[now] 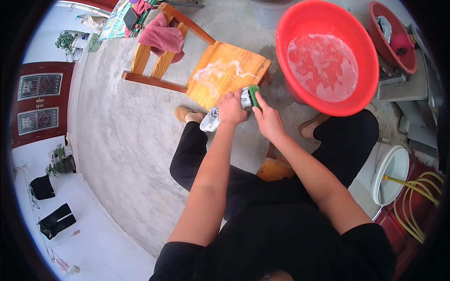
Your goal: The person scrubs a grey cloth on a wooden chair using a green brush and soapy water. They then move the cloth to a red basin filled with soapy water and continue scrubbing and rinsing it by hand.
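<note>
My left hand [232,109] presses a wet white-and-grey cloth item [210,120], perhaps a sock, near the front edge of a wooden chair's seat [225,70]. Part of the cloth hangs below that hand, and another part shows between my two hands. In my right hand [269,119] is a green scrubbing brush [254,94], its bristle side turned toward the cloth. White suds streak the seat boards. Just right of the chair stands a large red plastic basin [327,105] holding foamy water. My fingers hide some of the cloth.
A pink towel [163,35] drapes over the chair's back. Beyond the red basin, a smaller dark-red basin [409,65] holds cloth and a pink container. To my right, a yellow hose [404,179] runs into a white bucket [378,189]. Beneath me is a wooden stool [274,170].
</note>
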Available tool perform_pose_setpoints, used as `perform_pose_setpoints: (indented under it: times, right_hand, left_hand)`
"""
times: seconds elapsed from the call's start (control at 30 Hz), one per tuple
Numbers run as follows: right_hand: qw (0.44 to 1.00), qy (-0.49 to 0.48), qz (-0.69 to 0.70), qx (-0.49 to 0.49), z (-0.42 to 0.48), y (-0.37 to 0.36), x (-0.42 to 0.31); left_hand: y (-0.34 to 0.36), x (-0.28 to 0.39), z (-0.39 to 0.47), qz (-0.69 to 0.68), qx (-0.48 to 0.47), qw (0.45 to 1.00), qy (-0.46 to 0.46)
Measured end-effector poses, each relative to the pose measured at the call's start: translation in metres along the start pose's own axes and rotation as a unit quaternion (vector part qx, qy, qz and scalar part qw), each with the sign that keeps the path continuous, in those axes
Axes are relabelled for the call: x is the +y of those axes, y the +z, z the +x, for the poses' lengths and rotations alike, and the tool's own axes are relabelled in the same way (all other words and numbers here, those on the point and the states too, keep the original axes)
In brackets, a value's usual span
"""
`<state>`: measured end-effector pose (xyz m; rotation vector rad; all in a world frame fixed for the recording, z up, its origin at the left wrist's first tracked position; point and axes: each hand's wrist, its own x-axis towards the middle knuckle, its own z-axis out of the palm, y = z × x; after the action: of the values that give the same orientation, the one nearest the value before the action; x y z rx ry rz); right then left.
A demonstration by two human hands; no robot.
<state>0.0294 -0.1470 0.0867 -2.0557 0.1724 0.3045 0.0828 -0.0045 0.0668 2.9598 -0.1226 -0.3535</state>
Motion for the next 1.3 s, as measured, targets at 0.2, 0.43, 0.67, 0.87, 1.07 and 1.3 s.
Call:
perform_pose_setpoints:
  times: [0.2,0.43,0.67,0.87,1.07,1.3]
  right_hand:
    - [0.998,0.054,0.005,0.031,0.039,-0.002,0.012]
    - [0.982,0.101,0.135,-0.084,-0.015,0.009,0.034]
    - [0.991,0.075,0.079,-0.078,-0.011,0.017,0.049]
    - [0.964,0.086,0.243,-0.07,0.013,-0.031,0.028]
    - [0.942,0.129,0.281,-0.134,0.076,-0.024,0.041]
    - [0.909,0.149,0.366,-0.131,0.027,-0.026,0.032]
  left_hand:
    - [-0.013,0.004,0.005,-0.012,-0.053,0.999,-0.002]
    - [-0.001,-0.001,0.0,0.001,0.013,1.0,0.012]
    - [0.003,0.002,0.001,0.001,0.024,0.999,0.032]
    - [-0.009,0.004,-0.002,-0.009,-0.019,1.0,0.006]
    - [-0.01,0.01,0.006,-0.003,-0.03,0.999,0.018]
    - [-0.012,0.004,-0.004,-0.009,-0.024,1.0,-0.002]
